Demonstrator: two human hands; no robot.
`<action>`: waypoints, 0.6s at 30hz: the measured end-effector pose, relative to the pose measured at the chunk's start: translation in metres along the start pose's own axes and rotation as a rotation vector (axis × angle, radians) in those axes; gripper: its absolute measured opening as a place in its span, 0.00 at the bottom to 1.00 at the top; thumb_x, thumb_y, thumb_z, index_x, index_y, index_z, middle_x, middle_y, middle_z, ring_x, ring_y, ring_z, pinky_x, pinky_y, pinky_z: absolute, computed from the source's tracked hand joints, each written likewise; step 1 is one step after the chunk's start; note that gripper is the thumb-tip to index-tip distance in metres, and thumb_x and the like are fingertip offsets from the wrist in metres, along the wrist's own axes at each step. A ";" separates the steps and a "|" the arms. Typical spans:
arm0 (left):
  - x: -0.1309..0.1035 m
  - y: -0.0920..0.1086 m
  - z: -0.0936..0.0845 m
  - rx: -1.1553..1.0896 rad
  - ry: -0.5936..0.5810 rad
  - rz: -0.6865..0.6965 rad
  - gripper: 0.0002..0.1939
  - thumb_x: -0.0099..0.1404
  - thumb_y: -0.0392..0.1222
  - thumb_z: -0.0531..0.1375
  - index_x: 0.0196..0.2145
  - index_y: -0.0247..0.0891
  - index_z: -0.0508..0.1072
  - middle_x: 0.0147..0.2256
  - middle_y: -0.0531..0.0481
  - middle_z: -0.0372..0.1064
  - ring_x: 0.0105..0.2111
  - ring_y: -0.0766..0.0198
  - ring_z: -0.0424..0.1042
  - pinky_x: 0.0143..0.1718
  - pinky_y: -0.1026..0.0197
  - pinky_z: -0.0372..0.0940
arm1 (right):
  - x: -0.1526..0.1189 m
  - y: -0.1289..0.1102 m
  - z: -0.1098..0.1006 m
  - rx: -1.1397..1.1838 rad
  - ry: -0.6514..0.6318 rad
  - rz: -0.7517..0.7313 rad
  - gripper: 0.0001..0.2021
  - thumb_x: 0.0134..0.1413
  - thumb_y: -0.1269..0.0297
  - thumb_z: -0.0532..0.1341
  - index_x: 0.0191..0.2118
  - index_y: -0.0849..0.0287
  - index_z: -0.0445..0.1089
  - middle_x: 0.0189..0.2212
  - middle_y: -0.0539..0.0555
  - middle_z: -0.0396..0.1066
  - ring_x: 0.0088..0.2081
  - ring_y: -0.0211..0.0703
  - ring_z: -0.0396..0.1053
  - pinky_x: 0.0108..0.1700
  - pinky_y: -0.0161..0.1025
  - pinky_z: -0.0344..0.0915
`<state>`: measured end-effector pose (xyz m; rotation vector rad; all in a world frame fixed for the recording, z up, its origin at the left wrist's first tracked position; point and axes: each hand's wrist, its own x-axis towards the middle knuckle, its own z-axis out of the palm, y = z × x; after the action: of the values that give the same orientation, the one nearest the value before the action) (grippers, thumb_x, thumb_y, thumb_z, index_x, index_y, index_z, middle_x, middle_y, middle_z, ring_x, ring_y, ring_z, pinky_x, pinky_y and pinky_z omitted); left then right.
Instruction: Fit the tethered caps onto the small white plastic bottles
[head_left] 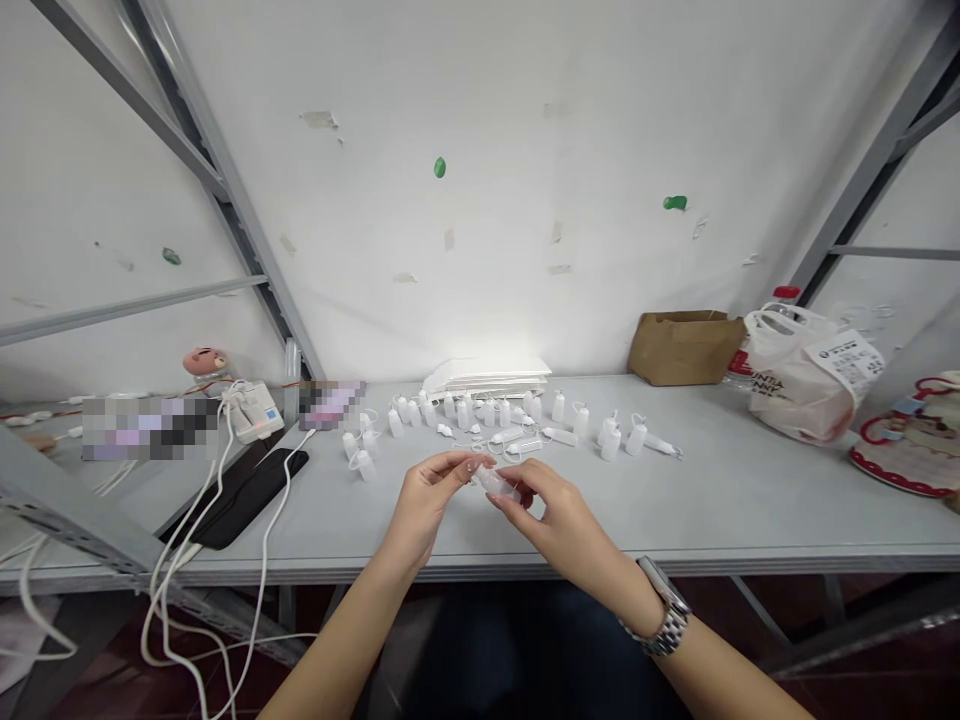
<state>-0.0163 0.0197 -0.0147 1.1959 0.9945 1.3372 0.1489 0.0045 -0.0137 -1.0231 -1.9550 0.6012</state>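
Note:
Between my hands, above the front of the grey shelf [712, 480], is a small translucent squeeze bottle [495, 484], tilted on its side. My left hand [433, 495] pinches its upper end with thumb and forefinger, where small details are hidden by the fingers. Around its lower body my right hand [551, 510] is closed, with a metal watch on that wrist. Several similar white bottles [582, 422] stand behind, many with looped cap straps. A few others lie flat, such as one bottle [559, 436] beyond my right hand. Small loose caps [445, 430] lie among them.
A stack of white sheets or trays [487, 378] rests against the wall. At right are a brown cardboard box [686, 347] and a plastic bag [806, 385]. At left, a black power bank or phone [251, 498], white cables [266, 540] and a power strip [253, 410] crowd the shelf post.

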 end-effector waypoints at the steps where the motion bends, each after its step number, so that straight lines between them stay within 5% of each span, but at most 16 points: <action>1: 0.000 0.000 0.000 -0.005 -0.001 0.004 0.08 0.55 0.44 0.62 0.30 0.38 0.77 0.34 0.48 0.76 0.38 0.60 0.70 0.43 0.60 0.62 | 0.000 0.000 0.000 -0.001 0.007 -0.011 0.08 0.56 0.66 0.57 0.41 0.59 0.67 0.29 0.51 0.65 0.30 0.38 0.65 0.34 0.37 0.66; 9: -0.003 0.005 0.001 0.007 0.049 0.010 0.08 0.53 0.44 0.63 0.30 0.38 0.76 0.36 0.47 0.75 0.41 0.59 0.70 0.46 0.57 0.60 | -0.005 0.001 0.008 -0.092 0.153 -0.164 0.09 0.56 0.67 0.57 0.43 0.60 0.65 0.32 0.54 0.64 0.31 0.39 0.64 0.35 0.39 0.67; 18: -0.004 0.011 0.000 0.226 0.153 0.215 0.08 0.51 0.43 0.64 0.22 0.39 0.70 0.38 0.47 0.70 0.47 0.55 0.66 0.42 0.59 0.60 | -0.006 -0.001 0.011 -0.180 0.227 -0.280 0.09 0.58 0.68 0.55 0.45 0.60 0.63 0.32 0.55 0.65 0.32 0.41 0.64 0.35 0.41 0.68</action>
<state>-0.0186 0.0149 -0.0043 1.4188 1.1768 1.5334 0.1410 -0.0009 -0.0218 -0.8617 -1.9270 0.1485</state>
